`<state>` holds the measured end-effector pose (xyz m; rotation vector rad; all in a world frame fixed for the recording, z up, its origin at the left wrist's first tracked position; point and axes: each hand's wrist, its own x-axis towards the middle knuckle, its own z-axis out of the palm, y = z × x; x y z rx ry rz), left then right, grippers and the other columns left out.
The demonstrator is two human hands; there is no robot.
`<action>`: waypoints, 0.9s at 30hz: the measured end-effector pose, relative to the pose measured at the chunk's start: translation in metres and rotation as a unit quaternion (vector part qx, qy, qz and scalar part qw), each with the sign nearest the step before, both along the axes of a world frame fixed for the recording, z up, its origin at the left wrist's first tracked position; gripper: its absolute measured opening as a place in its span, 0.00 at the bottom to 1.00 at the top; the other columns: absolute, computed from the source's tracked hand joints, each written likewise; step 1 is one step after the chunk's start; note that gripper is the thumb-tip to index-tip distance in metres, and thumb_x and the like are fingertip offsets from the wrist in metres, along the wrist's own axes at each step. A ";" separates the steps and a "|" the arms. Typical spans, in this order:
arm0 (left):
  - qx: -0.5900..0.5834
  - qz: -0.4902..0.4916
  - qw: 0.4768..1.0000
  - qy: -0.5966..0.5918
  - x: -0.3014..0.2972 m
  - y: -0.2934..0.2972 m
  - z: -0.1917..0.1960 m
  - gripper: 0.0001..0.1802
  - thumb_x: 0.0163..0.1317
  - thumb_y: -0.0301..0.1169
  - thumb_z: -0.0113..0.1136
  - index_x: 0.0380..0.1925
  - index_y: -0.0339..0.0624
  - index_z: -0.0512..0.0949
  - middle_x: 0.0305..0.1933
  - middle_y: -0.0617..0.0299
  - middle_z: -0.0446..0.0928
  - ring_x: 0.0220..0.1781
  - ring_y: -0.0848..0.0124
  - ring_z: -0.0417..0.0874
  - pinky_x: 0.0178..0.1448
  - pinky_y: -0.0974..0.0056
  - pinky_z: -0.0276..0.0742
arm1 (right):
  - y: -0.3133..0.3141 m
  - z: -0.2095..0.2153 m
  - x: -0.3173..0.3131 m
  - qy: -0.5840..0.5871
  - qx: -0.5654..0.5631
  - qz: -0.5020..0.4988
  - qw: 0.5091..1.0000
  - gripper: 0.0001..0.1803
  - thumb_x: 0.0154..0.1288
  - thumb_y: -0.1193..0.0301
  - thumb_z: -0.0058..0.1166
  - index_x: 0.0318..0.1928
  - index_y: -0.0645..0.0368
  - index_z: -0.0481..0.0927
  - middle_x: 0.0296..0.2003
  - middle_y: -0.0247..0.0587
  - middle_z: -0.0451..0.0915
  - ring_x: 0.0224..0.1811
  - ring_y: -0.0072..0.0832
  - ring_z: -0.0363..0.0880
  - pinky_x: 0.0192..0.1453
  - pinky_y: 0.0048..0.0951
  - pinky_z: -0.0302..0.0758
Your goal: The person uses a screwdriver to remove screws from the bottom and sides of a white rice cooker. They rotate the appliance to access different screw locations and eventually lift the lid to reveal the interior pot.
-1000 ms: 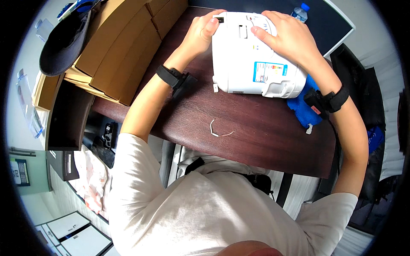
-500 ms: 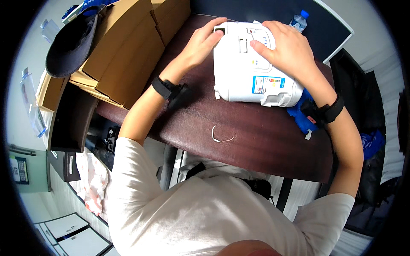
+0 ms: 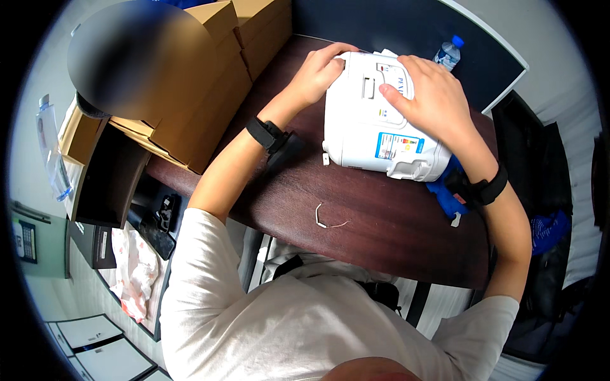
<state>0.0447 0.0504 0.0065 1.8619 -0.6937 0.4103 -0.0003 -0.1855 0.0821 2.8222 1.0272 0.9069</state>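
Note:
A white rice cooker (image 3: 357, 120) lies on its side on the dark red-brown table, its panel and energy label facing up. My left hand (image 3: 319, 73) grips its far left end, thumb at a dark opening by the corner and fingers bent over the edge. Across the panel side lies my right hand (image 3: 438, 98), fingers wrapped over the far curve and thumb apart on the panel. The cooker hides the right fingertips. Something blue (image 3: 448, 193) sits under my right wrist, partly covered by the cooker. Nearer me, a thin white tie (image 3: 322, 222) rests on the table.
Brown cardboard boxes (image 3: 210, 95) are stacked at the table's far left. A dark partition (image 3: 381, 25) stands behind, with a blue-capped water bottle (image 3: 448, 53) in front of it. To the left is a dark open compartment (image 3: 111, 174). The table's curved front edge (image 3: 356, 259) faces me.
The whole scene sits slightly lower in the picture. My left thumb now covers more of the dark opening. Both hands stay on the rice cooker, which shows no clear movement on the table.

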 end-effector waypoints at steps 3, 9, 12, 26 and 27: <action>0.008 -0.003 1.000 0.000 0.008 -0.002 0.000 0.31 0.61 0.40 0.37 0.54 0.28 0.76 0.49 0.43 0.81 0.50 0.57 0.84 0.55 0.59 0.78 | 0.000 0.000 -0.002 0.008 0.003 -0.011 1.000 0.42 0.64 0.38 0.51 0.53 0.70 0.80 0.49 0.58 0.83 0.54 0.47 0.82 0.61 0.42 0.74; 0.014 -0.013 1.000 -0.002 0.023 0.002 0.001 0.33 0.59 0.42 0.38 0.54 0.26 0.77 0.50 0.40 0.82 0.50 0.55 0.84 0.56 0.59 0.78 | 0.003 0.000 -0.010 -0.021 -0.005 -0.010 1.000 0.42 0.63 0.39 0.51 0.52 0.72 0.80 0.48 0.59 0.82 0.53 0.48 0.81 0.61 0.45 0.73; 0.031 -0.018 0.999 -0.004 0.029 0.001 0.003 0.34 0.59 0.43 0.38 0.53 0.25 0.77 0.50 0.39 0.82 0.50 0.54 0.84 0.56 0.59 0.78 | 0.005 0.003 -0.014 -0.006 -0.009 -0.027 1.000 0.42 0.62 0.39 0.52 0.54 0.72 0.78 0.50 0.61 0.81 0.56 0.51 0.79 0.63 0.47 0.70; 0.012 -0.025 0.999 -0.022 -0.018 0.001 0.013 0.30 0.56 0.31 0.43 0.56 0.22 0.73 0.46 0.35 0.82 0.44 0.51 0.87 0.51 0.57 0.81 | -0.006 0.009 -0.053 0.027 -0.008 0.020 0.999 0.40 0.59 0.46 0.59 0.57 0.71 0.74 0.56 0.63 0.74 0.63 0.54 0.70 0.69 0.52 0.60; 0.017 -0.021 1.000 -0.012 -0.026 0.002 0.012 0.30 0.56 0.31 0.43 0.57 0.22 0.72 0.46 0.35 0.82 0.45 0.50 0.86 0.52 0.56 0.80 | -0.006 0.014 -0.055 0.044 0.001 0.031 0.999 0.37 0.60 0.47 0.59 0.55 0.69 0.74 0.54 0.58 0.75 0.61 0.51 0.70 0.68 0.50 0.61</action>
